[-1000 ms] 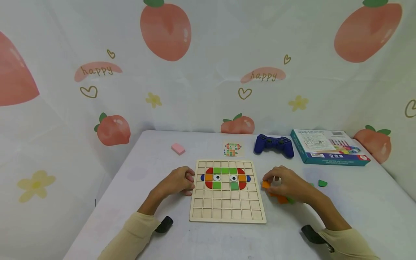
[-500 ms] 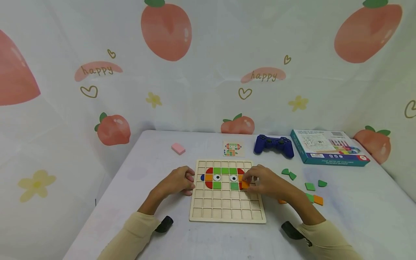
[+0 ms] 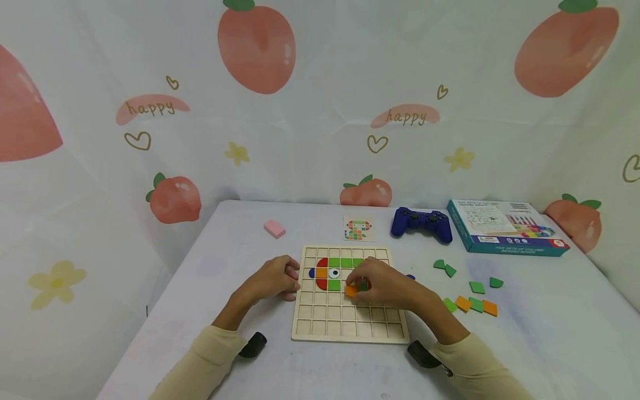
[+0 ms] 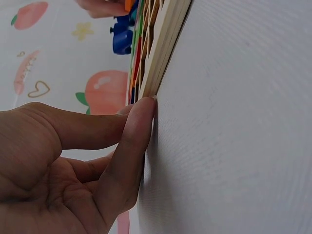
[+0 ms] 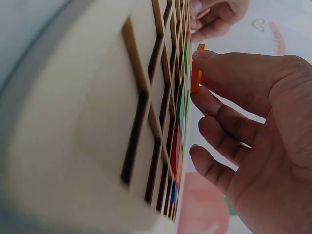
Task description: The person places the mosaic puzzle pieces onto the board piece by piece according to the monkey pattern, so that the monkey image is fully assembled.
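A wooden grid board (image 3: 350, 331) lies flat on the table, with red, green, orange and blue tiles and a white eye tile (image 3: 334, 273) in its upper cells. My left hand (image 3: 275, 276) holds the board's left edge between thumb and finger, as the left wrist view shows. Above the board's middle, my right hand (image 3: 382, 283) pinches an orange square tile (image 3: 351, 290) between thumb and forefinger. In the right wrist view that orange tile (image 5: 196, 73) stands on edge just over the grid. The right hand hides most of the pattern's right half.
Loose green and orange tiles (image 3: 463, 304) lie right of the board, with green quarter-round pieces (image 3: 439, 264) farther back. Behind the board are a pattern card (image 3: 358, 229), a blue game controller (image 3: 421, 223) and a flat box (image 3: 507, 228). A pink block (image 3: 274, 228) sits at back left.
My right hand has picked up an orange tile from the pile on the right and carried it left over the board's middle. My left hand has stayed at the board's left edge.
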{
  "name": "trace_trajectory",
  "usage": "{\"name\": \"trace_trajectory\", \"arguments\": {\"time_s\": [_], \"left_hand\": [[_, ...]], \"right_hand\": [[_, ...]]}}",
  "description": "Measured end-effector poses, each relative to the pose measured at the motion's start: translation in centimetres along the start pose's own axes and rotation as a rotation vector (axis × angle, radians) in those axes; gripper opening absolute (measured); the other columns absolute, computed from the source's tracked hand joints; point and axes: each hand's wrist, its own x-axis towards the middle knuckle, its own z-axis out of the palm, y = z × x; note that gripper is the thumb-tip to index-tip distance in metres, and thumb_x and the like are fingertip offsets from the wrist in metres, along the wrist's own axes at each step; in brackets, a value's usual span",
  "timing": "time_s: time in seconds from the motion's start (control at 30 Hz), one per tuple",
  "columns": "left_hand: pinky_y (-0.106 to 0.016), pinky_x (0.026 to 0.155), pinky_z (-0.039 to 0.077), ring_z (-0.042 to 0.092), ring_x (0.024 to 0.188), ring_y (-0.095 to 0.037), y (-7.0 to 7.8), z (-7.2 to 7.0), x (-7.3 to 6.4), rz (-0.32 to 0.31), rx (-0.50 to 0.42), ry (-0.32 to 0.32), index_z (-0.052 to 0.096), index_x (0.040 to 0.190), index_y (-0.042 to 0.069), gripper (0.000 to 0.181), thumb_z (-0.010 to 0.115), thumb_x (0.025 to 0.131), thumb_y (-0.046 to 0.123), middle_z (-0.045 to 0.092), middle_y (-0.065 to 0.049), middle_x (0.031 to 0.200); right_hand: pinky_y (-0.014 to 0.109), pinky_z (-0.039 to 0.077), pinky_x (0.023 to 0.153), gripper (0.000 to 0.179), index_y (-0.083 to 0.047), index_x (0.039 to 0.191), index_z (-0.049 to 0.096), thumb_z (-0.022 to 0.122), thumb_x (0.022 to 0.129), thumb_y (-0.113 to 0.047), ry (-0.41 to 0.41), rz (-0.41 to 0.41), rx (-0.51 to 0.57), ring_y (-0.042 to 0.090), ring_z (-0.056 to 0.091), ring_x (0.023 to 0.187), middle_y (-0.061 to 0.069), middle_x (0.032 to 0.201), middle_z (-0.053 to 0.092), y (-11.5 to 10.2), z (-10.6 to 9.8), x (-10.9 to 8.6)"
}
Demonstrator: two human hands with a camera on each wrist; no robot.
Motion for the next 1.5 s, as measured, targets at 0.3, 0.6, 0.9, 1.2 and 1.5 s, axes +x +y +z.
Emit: {"name": "trace_trajectory", "arguments": {"time_s": [0.3, 0.6, 0.9, 1.2, 1.5], "left_hand": [[-0.03, 0.071, 0.065, 0.065, 0.075, -0.017, -0.1, 0.0, 0.1, 0.007, 0.004, -0.001, 0.059, 0.132, -0.007, 0.042, 0.071, 0.092, -0.004, 0.061, -0.013, 0.106], [-0.03, 0.071, 0.065, 0.066, 0.074, -0.016, -0.2, 0.0, 0.1, 0.015, -0.004, -0.009, 0.058, 0.132, -0.008, 0.042, 0.071, 0.092, -0.004, 0.061, -0.013, 0.106], [-0.031, 0.071, 0.065, 0.066, 0.075, -0.017, -0.1, 0.0, 0.0, 0.013, -0.006, -0.008, 0.058, 0.132, -0.008, 0.042, 0.071, 0.093, -0.005, 0.061, -0.013, 0.106], [-0.03, 0.07, 0.065, 0.065, 0.074, -0.016, -0.1, 0.0, 0.1, 0.01, -0.001, -0.006, 0.058, 0.131, -0.008, 0.041, 0.071, 0.093, -0.005, 0.061, -0.013, 0.106], [-0.03, 0.07, 0.065, 0.065, 0.075, -0.016, -0.1, 0.0, 0.1, 0.007, -0.002, -0.003, 0.058, 0.131, -0.008, 0.041, 0.071, 0.092, -0.005, 0.06, -0.013, 0.106]], "right_hand": [[0.038, 0.053, 0.095, 0.02, -0.014, 0.111, 0.08, 0.082, 0.092, -0.018, -0.018, -0.061, -0.028, 0.013, 0.057, 0.101, -0.009, 0.102, 0.069, -1.4, 1.2, 1.2], [0.038, 0.053, 0.097, 0.022, -0.014, 0.114, 0.079, 0.081, 0.094, -0.023, -0.042, -0.041, -0.06, 0.015, 0.054, 0.107, -0.008, 0.108, 0.071, -2.1, 1.9, 1.8], [0.038, 0.054, 0.097, 0.023, -0.013, 0.114, 0.08, 0.081, 0.093, -0.023, -0.043, -0.039, -0.082, 0.015, 0.054, 0.107, -0.006, 0.107, 0.071, -2.4, 1.9, 2.0], [0.042, 0.053, 0.102, 0.022, -0.013, 0.114, 0.081, 0.08, 0.094, -0.02, -0.063, -0.043, -0.049, 0.017, 0.056, 0.113, -0.004, 0.114, 0.073, -2.5, 1.8, 1.7], [0.041, 0.055, 0.097, 0.02, -0.015, 0.114, 0.079, 0.077, 0.094, -0.014, -0.018, -0.039, 0.007, 0.014, 0.06, 0.104, -0.008, 0.107, 0.07, -1.2, 0.8, 0.3]]}}
